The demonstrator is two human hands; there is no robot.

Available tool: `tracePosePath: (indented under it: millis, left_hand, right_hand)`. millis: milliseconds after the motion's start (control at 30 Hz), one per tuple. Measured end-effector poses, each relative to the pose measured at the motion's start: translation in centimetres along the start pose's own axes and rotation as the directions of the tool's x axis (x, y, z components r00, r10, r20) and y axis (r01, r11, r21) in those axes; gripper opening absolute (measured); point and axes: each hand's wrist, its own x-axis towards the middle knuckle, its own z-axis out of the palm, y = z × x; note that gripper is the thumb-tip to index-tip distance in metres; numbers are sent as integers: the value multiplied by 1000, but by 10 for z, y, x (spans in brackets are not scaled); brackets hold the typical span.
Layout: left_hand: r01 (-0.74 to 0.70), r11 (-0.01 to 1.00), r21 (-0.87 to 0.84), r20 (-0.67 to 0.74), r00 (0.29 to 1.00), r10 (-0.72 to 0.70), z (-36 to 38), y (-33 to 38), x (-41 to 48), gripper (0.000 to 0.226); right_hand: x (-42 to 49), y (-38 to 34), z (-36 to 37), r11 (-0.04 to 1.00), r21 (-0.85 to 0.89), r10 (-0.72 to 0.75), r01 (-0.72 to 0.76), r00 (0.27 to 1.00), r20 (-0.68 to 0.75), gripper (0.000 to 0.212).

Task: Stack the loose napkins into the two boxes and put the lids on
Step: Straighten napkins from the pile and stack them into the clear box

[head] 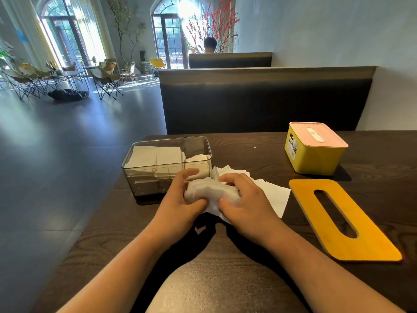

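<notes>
1. Both hands are in the centre of the frame. The left hand (pixel 180 196) and the right hand (pixel 244 195) each curl their fingers around one white napkin bundle (pixel 209 190), with the thumbs on its near side.
2. The bundle is held just in front of the right front corner of the clear box (pixel 146 179). This box stands open, left of centre, with stacked napkins (pixel 155 158) inside.
3. Under the hands and to their right, loose napkins (pixel 273 196) lie flat on the dark worktop (pixel 225 279). The right hand covers a part of them.
4. A wooden lid (pixel 372 240) with a long slot lies flat at the right, just beside the loose napkins.
5. A yellow box (pixel 313 158) stands in the upper right part of the worktop, well apart from the hands. A pink lid (pixel 331 141) sits closed on it.
6. Behind the worktop rises a dark booth backrest (pixel 259 102). Further back a person (pixel 209 45) sits, and folding chairs (pixel 106 75) stand in the upper left of the frame.
</notes>
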Motion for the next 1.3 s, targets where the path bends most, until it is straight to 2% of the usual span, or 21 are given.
tracePosePath:
  millis: [67, 133, 200, 267, 333, 400, 467, 533, 600, 700, 833, 900, 967, 1033, 1167, 1233, 1300]
  left_hand:
    - [21, 997, -79, 3, 1000, -21, -2, 3, 0, 67]
    - [40, 986, -161, 5, 999, -39, -2, 5, 1, 66]
    - [48, 977, -207, 6, 999, -48, 0, 6, 1, 63]
    - [46, 977, -209, 20, 999, -43, 2, 7, 2, 63]
    - [39, 978, -203, 31, 999, -33, 4, 5, 2, 69]
    - [41, 986, -162, 48, 998, -34, 4, 3, 2, 84]
    - [65, 995, -70, 89, 994, -59, 2, 3, 1, 94]
    - [81, 996, -38, 157, 985, -74, 2, 2, -1, 93]
    - [56, 998, -25, 159, 986, -51, 3, 0, -3, 86]
    - [-18, 999, 36, 95, 995, 14, 2, 0, -4, 76]
    - [-27, 999, 20, 98, 995, 25, -1, 3, -7, 78]
    - [-39, 998, 45, 104, 994, 34, -2, 5, -9, 78]
    - [-43, 995, 93, 98, 995, 34, -1, 6, -9, 78]
    - [-25, 991, 128, 110, 994, 11, -2, 6, -9, 78]
    - [-27, 981, 193, 192, 981, -11, -1, 7, -12, 74]
    - [-20, 984, 179, 199, 980, -16, 0, 8, -13, 74]
    - [-18, 990, 140, 175, 984, -6, 4, 8, -13, 74]
  right_hand:
    - [2, -5, -6, 979, 159, 120, -130, 990, 68, 48]
    - [3, -7, -11, 908, 325, 204, -264, 957, 206, 47]
    - [2, -9, -13, 799, 468, 219, -379, 907, 360, 42]
    - [-1, -13, -13, 725, 536, 196, -433, 875, 442, 36]
    - [-3, -16, -14, 682, 584, 181, -440, 875, 448, 34]
    - [-2, -17, -15, 626, 654, 188, -426, 896, 403, 35]
    - [0, -14, -16, 521, 751, 213, -406, 913, 347, 39]
    - [2, -11, -15, 436, 813, 235, -385, 921, 309, 45]
    - [2, -10, -11, 414, 835, 232, -363, 929, 289, 51]
    - [2, -6, -8, 429, 842, 241, -327, 940, 242, 57]
    - [4, 1, -14, 480, 820, 219, -313, 947, 233, 65]
    - [3, 3, -16, 612, 730, 192, -304, 953, 235, 66]
    - [2, 4, -14, 814, 535, 140, -226, 970, 197, 71]
    - [0, 3, -13, 918, 362, 95, -159, 977, 189, 78]
    - [-5, 2, -12, 951, 273, 78, -144, 968, 239, 88]
    - [-5, 4, -11, 930, 321, 91, -176, 960, 264, 89]
    - [-3, 6, -9, 894, 404, 110, -194, 969, 221, 84]
